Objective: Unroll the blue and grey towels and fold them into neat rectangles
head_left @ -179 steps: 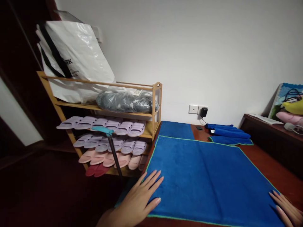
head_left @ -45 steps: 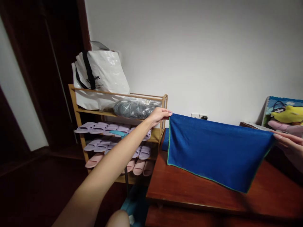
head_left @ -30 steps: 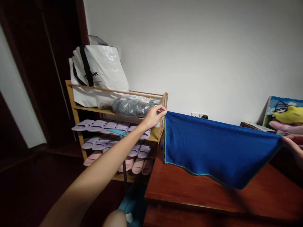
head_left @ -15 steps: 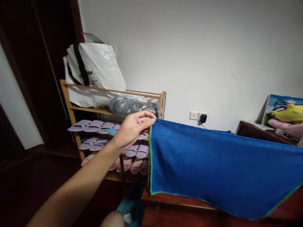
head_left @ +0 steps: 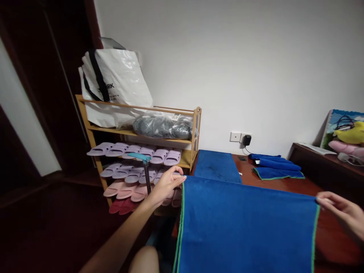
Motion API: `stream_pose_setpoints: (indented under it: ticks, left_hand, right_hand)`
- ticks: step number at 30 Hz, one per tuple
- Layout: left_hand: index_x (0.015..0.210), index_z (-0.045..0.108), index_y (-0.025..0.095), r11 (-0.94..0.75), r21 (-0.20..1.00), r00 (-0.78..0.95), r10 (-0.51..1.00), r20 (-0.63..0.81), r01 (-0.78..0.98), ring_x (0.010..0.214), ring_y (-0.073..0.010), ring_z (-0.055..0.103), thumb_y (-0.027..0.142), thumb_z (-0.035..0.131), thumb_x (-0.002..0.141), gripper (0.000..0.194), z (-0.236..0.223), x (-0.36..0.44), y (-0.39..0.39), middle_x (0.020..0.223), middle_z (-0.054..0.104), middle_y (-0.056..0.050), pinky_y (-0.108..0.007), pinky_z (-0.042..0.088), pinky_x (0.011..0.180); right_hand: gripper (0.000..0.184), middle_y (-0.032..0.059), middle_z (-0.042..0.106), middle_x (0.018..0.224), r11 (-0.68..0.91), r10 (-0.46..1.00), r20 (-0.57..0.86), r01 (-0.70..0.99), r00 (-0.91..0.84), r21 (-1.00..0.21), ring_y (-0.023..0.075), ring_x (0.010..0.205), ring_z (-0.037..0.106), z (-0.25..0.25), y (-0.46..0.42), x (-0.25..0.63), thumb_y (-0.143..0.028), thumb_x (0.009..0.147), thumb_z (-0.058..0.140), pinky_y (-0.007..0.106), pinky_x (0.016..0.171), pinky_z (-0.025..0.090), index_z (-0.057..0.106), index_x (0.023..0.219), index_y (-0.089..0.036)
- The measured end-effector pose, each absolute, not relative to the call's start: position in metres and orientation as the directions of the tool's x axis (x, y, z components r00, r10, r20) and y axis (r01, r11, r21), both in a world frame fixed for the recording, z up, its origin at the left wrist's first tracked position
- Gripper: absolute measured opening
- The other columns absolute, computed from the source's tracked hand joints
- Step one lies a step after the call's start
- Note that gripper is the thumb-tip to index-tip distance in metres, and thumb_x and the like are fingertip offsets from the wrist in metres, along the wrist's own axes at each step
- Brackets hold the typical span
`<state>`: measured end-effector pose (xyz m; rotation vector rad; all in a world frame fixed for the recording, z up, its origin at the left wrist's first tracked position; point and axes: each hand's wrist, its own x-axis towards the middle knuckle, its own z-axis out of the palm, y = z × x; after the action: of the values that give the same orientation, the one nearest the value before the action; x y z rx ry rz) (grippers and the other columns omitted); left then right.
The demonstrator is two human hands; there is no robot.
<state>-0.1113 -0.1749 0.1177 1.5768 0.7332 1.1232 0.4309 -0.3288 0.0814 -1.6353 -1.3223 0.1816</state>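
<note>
A: What's standing left of the table (head_left: 301,185)?

B: A shoe rack (head_left: 194,118) — slippers (head_left: 172,156) are filling its lower shelves, and a tote bag (head_left: 122,77) is sitting on the top one, left of a bagged bundle (head_left: 156,127).

A: And on the table?

B: A folded towel (head_left: 217,165) is lying at the back left, beside the rack; a towel pile (head_left: 277,166) is lying farther right. The held towel (head_left: 247,227) is hanging before them — between the left hand (head_left: 167,184) and the right hand (head_left: 339,208).

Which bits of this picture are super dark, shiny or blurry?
In the head view, the floor at left is very dark; in the head view, the white bag and plastic-wrapped bundle show shiny patches, the blue cloth looks matte, and the right hand seems slightly blurred.
</note>
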Motion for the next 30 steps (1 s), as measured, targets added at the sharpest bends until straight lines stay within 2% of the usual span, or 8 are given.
stream_pose_setpoints:
  ticks: [2,5,11,16,22,28,30]
  left_hand:
    - [0.086,0.04,0.021,-0.292,0.955,0.351,0.891,0.289,-0.046,0.054,-0.0127,0.057,0.045,0.067,0.074,0.038,0.095,-0.102,-0.148,0.059,0.059,0.005,-0.021,0.042,0.053]
    - [0.081,0.038,0.022,-0.294,0.941,0.245,0.937,0.25,0.167,0.049,-0.0118,0.054,0.038,0.062,0.073,0.03,0.066,-0.083,-0.104,0.053,0.053,0.008,-0.021,0.04,0.05]
    - [0.069,0.036,0.022,-0.295,0.873,0.105,0.955,0.276,0.388,0.043,-0.0102,0.045,0.016,0.059,0.071,0.024,0.033,-0.059,-0.051,0.044,0.04,0.012,-0.019,0.031,0.049]
    - [0.07,0.035,0.023,-0.332,0.76,0.058,0.93,0.363,0.559,0.052,-0.0125,0.048,0.008,0.053,0.077,0.024,0.031,-0.053,-0.035,0.05,0.039,0.01,-0.021,0.031,0.056]
    - [0.077,0.04,0.022,-0.32,0.629,0.07,0.919,0.388,0.708,0.066,-0.0148,0.055,0.006,0.051,0.082,0.02,0.029,-0.039,-0.012,0.063,0.046,0.006,-0.023,0.034,0.061]
    - [0.083,0.046,0.02,-0.312,0.491,0.144,0.926,0.35,0.814,0.075,-0.0176,0.06,0.007,0.048,0.086,0.014,0.03,-0.029,0.008,0.072,0.055,0.0,-0.025,0.041,0.067]
    - [0.09,0.049,0.019,-0.345,0.43,0.195,0.914,0.355,0.835,0.084,-0.0206,0.061,0.007,0.047,0.086,0.013,0.033,-0.025,0.004,0.082,0.06,-0.005,-0.03,0.043,0.073]
  right_hand:
    - [0.038,0.006,0.061,0.086,0.08,0.9,0.327,0.628,0.288,-0.774,0.0192,0.082,0.056,0.078,-0.305,0.423,-0.059,0.07,0.062,0.026,0.073,0.046,0.063,0.082,-0.024]
    - [0.039,0.0044,0.058,0.082,0.062,0.962,0.218,0.648,0.162,-0.759,0.0152,0.076,0.051,0.072,-0.265,0.418,-0.059,0.075,0.057,0.024,0.067,0.042,0.06,0.081,-0.021]
    - [0.05,0.0027,0.055,0.064,0.026,0.99,0.113,0.667,0.087,-0.745,0.013,0.06,0.048,0.051,-0.204,0.421,-0.067,0.064,0.061,0.026,0.058,0.042,0.057,0.068,-0.017]
    - [0.05,0.0032,0.057,0.065,0.014,0.985,0.124,0.67,0.117,-0.742,0.0141,0.06,0.052,0.039,-0.17,0.43,-0.068,0.066,0.055,0.027,0.059,0.043,0.055,0.072,-0.018]
    - [0.047,0.0035,0.059,0.065,-0.011,0.978,0.139,0.699,0.157,-0.715,0.0152,0.059,0.055,0.016,-0.127,0.44,-0.065,0.062,0.054,0.03,0.062,0.046,0.054,0.071,-0.018]
    - [0.042,0.0056,0.063,0.064,-0.08,0.956,0.17,0.772,0.239,-0.63,0.0177,0.059,0.058,0.007,-0.107,0.446,-0.059,0.065,0.047,0.031,0.062,0.047,0.055,0.07,-0.019]
    - [0.041,0.0087,0.066,0.071,-0.122,0.938,0.199,0.809,0.283,-0.575,0.0211,0.065,0.061,0.01,-0.104,0.441,-0.056,0.067,0.046,0.034,0.065,0.048,0.058,0.074,-0.018]
